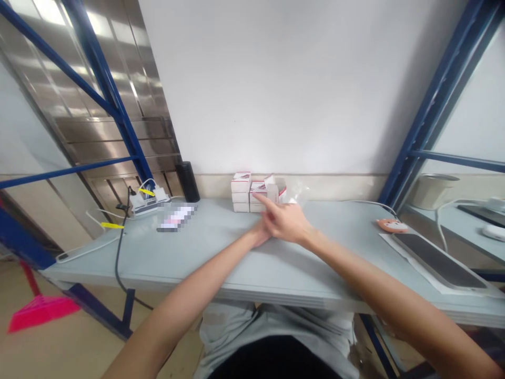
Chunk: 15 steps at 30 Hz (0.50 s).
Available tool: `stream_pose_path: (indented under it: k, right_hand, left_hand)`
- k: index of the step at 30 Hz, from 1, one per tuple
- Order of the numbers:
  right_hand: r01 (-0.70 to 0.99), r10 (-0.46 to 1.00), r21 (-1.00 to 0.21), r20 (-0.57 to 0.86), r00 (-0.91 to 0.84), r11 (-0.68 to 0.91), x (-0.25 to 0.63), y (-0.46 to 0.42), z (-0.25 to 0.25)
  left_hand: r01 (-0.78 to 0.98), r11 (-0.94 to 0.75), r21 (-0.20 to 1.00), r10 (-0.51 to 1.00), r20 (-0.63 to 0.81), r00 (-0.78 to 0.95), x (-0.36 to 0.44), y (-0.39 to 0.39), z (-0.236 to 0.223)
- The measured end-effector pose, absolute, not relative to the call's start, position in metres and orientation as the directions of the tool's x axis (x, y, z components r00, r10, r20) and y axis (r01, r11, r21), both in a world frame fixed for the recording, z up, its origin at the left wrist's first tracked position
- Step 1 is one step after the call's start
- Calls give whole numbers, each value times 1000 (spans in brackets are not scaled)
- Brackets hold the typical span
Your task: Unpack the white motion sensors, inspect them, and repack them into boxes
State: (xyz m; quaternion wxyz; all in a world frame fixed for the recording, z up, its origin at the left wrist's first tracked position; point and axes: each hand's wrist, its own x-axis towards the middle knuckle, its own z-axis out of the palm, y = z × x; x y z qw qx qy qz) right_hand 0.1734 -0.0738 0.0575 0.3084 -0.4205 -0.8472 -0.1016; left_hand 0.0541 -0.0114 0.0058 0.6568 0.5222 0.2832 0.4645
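Locate the small white cartons (241,196) directly beyond your hands, at the rear edge of the table (205,237). They form two adjoining stacks: three tiers on the left, a lower group on the right with a raised flap (272,192). The long axis of the cartons cannot be determined from this angle.

Your right hand (287,220) is nearer: its index finger is extended forward and left, overlapping the right group in view; contact cannot be confirmed. Your left hand (261,232) lies beneath it, mostly covered. No object is visible in either hand, but the hidden fingers prevent telling whether anything is gripped.

The table is grey, with a white wall (295,79) behind. A clear plastic bag (300,190) sits just right of the cartons. At left stand a black cylinder (188,181) and a power strip (148,209); at right, a dark slab (437,260) rests on a white sheet (412,260).
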Motion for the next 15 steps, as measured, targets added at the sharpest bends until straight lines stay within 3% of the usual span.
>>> stream_pose_path:
  k: [5,7,8,9,11,13,15]
  right_hand:
    - [788,587,-397,808,57,471,228,-45,57]
    - [652,644,-646,703,303,398,250,-34,54]
    - [508,724,-787,571,388,349,257,-29,52]
    - [383,811,-874,444,382,298,261,-26,49]
    - [203,945,-949,276,175,240,260,-23,44]
    - [130,962,-958,241,-131,257,251,-26,39]
    - [114,918,-948,252,-305,298,243,-29,35]
  left_hand:
    - [-341,122,932,853,77,516,53,-11,13]
    - [-357,136,924,853,74,517,51,-11,16]
    - [-367,136,920,855,78,512,50,-11,18]
    - [-376,133,917,859,83,506,49,-11,19]
    - [-397,117,910,867,102,487,48,-10,20]
    - [-416,94,905,877,122,465,49,-9,20]
    - [-427,75,901,884,138,446,49,-9,19]
